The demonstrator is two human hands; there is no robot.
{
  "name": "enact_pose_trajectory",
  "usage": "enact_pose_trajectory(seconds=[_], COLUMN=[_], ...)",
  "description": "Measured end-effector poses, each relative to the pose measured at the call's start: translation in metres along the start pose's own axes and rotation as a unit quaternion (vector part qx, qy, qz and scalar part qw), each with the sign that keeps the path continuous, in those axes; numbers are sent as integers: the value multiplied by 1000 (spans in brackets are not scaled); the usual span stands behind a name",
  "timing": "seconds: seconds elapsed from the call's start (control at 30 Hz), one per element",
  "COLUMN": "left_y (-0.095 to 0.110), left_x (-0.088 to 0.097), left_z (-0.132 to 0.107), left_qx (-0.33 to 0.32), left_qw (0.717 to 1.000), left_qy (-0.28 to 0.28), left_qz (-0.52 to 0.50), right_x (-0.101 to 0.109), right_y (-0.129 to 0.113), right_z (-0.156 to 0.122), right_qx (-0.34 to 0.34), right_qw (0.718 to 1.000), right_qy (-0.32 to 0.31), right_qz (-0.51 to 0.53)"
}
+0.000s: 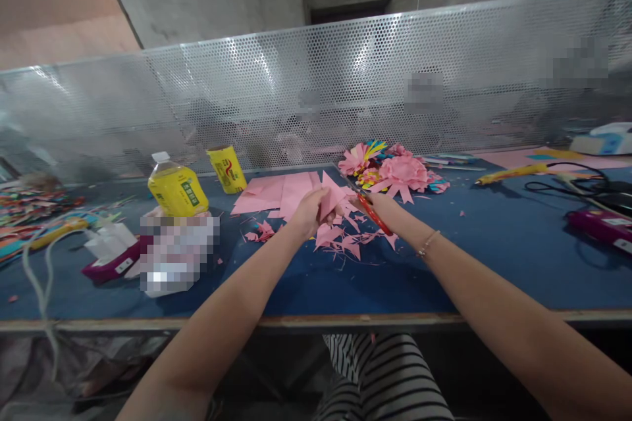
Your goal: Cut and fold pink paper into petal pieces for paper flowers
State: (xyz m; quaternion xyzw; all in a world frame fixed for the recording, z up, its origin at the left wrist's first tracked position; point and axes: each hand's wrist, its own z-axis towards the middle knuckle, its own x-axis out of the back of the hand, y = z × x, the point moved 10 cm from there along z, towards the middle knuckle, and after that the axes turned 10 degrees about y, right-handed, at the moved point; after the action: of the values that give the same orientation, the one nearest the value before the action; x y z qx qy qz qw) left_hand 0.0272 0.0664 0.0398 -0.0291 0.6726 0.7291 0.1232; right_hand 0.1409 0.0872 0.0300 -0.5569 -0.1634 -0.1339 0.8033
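Observation:
My left hand (pixel 316 207) is closed on a folded piece of pink paper (pixel 332 195), which comes to a point at the top. Close beside it, my right hand (pixel 378 205) grips a pair of scissors (pixel 374 214) with red handles; the blades point up and left, near the paper's right side. Whether the blades touch the paper I cannot tell. Under and in front of both hands lie pink paper scraps (pixel 340 237). Flat sheets of pink paper (pixel 269 192) rest just behind my left hand.
Paper flowers (pixel 402 174) are piled behind my right hand. A yellow-labelled bottle (pixel 178 185) and a yellow can (pixel 227 170) stand to the left. Purple glue-gun-like tools and cables lie at both sides. A perforated metal screen (pixel 276 92) closes off the back of the blue table (pixel 434 276).

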Motion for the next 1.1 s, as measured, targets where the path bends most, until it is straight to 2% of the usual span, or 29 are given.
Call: enact_pose_trajectory(seconds=[0.07, 0.1, 0.2, 0.27, 0.33, 0.4, 0.47, 0.53, 0.6, 0.67, 0.97, 1.1], left_y=[2, 3, 4, 5, 6, 6, 6, 6, 7, 6, 4, 1], left_x=[3, 4, 10, 17, 22, 23, 21, 21, 21, 21, 23, 21], left_z=[1, 1, 3, 4, 6, 8, 9, 10, 10, 11, 14, 14], left_qx=[-7, -11, -23, -35, -50, -64, -74, -85, -98, -106, -140, -126], left_qw=[1000, 1000, 998, 995, 992, 991, 989, 987, 984, 982, 972, 973], left_qy=[15, 22, 57, 92, 113, 109, 99, 98, 100, 100, 95, 94], left_qz=[-2, -3, 5, 14, 26, 49, 77, 98, 113, 124, 163, 170], right_x=[15, 22, 22, 15, 16, 20, 19, 9, -1, -8, -11, -13], right_y=[7, 10, 21, 28, 26, 11, -8, -24, -34, -38, -28, -27], right_z=[3, 4, 3, 3, 5, 8, 8, 3, -2, -5, -2, -2], right_qx=[3, 7, 11, 6, 17, 56, 108, 144, 143, 130, 107, 92], right_qw=[994, 977, 909, 892, 888, 899, 932, 969, 987, 991, 994, 994], right_qy=[42, 62, 16, -30, -15, 36, 63, 32, -12, -31, -26, -36], right_qz=[-103, -204, -417, -451, -460, -433, -341, -199, -69, -14, 24, 46])
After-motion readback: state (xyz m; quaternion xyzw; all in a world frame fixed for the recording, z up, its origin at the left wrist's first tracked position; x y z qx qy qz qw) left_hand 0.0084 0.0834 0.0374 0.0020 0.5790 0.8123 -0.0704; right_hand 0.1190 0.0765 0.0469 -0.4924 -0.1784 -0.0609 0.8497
